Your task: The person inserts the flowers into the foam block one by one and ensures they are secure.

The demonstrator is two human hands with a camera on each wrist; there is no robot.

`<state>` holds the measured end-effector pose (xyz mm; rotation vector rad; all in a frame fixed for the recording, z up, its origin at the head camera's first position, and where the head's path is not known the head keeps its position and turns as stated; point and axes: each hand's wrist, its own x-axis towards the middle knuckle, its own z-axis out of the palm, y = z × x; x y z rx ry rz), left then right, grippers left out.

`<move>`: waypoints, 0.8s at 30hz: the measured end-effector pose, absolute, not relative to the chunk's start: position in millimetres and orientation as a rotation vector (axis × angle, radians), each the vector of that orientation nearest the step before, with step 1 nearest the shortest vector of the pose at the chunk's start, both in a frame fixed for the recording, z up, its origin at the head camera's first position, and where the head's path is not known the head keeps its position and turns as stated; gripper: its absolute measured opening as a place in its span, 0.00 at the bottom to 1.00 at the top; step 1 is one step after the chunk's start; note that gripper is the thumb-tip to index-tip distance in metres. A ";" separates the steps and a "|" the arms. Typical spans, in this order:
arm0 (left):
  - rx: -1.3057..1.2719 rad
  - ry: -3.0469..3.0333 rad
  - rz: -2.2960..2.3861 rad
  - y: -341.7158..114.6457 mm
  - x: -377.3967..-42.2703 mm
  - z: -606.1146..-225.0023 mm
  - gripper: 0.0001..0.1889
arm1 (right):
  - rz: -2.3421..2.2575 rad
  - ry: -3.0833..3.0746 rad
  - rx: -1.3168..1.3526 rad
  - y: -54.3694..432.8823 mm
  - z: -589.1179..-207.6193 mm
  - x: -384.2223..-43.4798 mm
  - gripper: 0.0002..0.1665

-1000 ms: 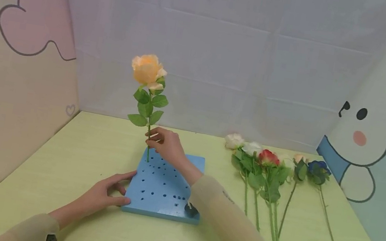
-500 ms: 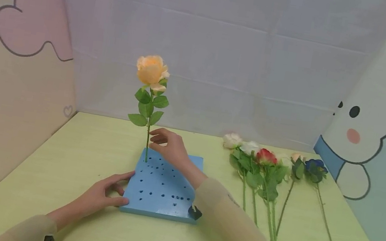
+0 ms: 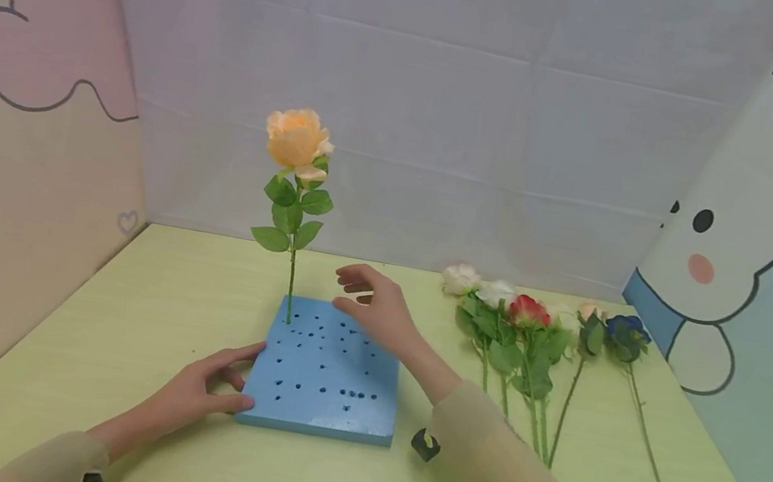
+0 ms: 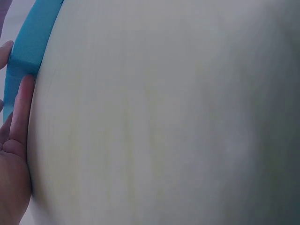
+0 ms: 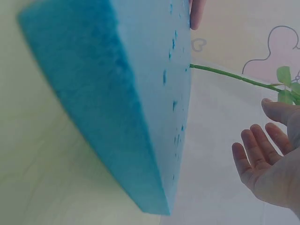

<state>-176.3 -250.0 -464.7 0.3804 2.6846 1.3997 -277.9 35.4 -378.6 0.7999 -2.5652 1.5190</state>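
Note:
A peach artificial rose (image 3: pixel 298 141) with green leaves stands upright in the back left part of a blue foam board (image 3: pixel 308 376) dotted with holes. My left hand (image 3: pixel 202 390) rests against the board's left edge, its thumb (image 3: pixel 232 402) near the front corner. In the left wrist view its fingers (image 4: pixel 22 108) touch the board's side. My right hand (image 3: pixel 384 314) hovers over the board's back right part, holding nothing, fingers loosely bent. The right wrist view shows the rose's stem (image 5: pixel 229 75) rising from the board, apart from that hand.
Several artificial flowers lie on the pale yellow table (image 3: pixel 156 306) at the right: whitish ones (image 3: pixel 460 280), a red rose (image 3: pixel 530 311), a small peach one and a blue rose (image 3: pixel 627 334) with a long stem. A pale curtain (image 3: pixel 402 142) hangs behind.
My right hand has let go of the rose's stem and moved right, away from it. The rose stays standing in the board. My left hand keeps its place on the board's edge.

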 end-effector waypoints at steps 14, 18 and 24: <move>0.417 2.689 1.399 -250.5 -177.1 -466.6 0.39 | 1.330 -2.493 0.774 114.0 -386.8 -256.0 0.29; 0.432 2.674 1.415 -250.2 -176.3 -466.8 0.38 | 1.226 -2.524 0.758 136.3 -391.2 -243.8 0.31; 0.462 2.686 1.418 -250.4 -175.7 -464.2 0.38 | 1.129 -2.596 0.721 164.2 -396.1 -225.5 0.35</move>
